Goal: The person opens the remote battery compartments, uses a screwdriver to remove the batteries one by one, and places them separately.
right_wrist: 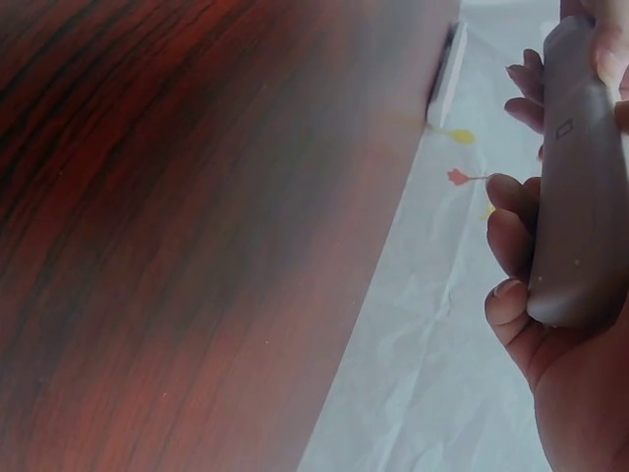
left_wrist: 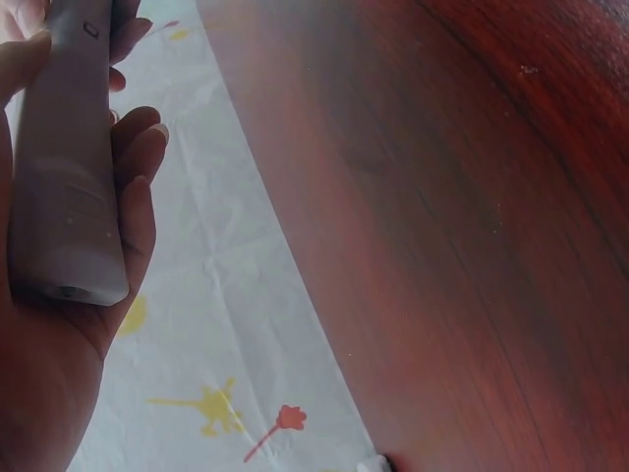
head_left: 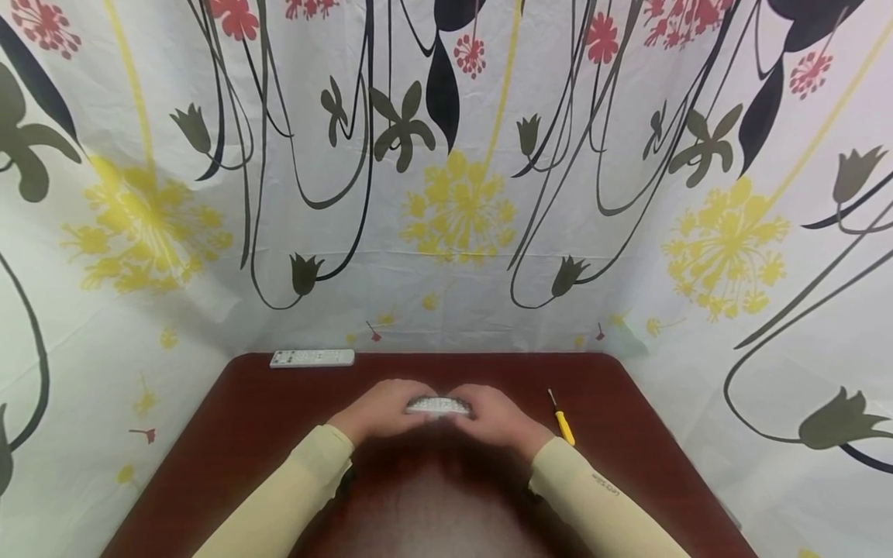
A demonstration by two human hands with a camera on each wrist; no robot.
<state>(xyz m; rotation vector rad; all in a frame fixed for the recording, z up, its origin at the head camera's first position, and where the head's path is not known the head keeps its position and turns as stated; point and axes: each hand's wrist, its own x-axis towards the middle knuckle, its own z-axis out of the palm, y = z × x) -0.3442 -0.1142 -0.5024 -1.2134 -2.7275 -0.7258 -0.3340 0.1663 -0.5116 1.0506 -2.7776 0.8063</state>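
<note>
Both hands hold one white remote control [head_left: 438, 405] between them, above the middle of the dark red table. My left hand [head_left: 387, 409] grips one end of it and my right hand [head_left: 494, 415] grips the other. In the left wrist view the plain back of the remote control [left_wrist: 71, 157] shows, its end against the left palm [left_wrist: 49, 364] with fingers curled along the edge. From the right wrist view the remote control's back [right_wrist: 582, 197] shows too, the right hand's fingers [right_wrist: 511, 231] curled at its side. The buttoned face is turned towards the far side in the head view.
Another white remote control [head_left: 312, 358] lies at the table's far left edge. A screwdriver with a yellow handle [head_left: 564, 428] lies right of the right hand. The dark red table [head_left: 432, 504] is bordered by a white flowered curtain [head_left: 446, 310].
</note>
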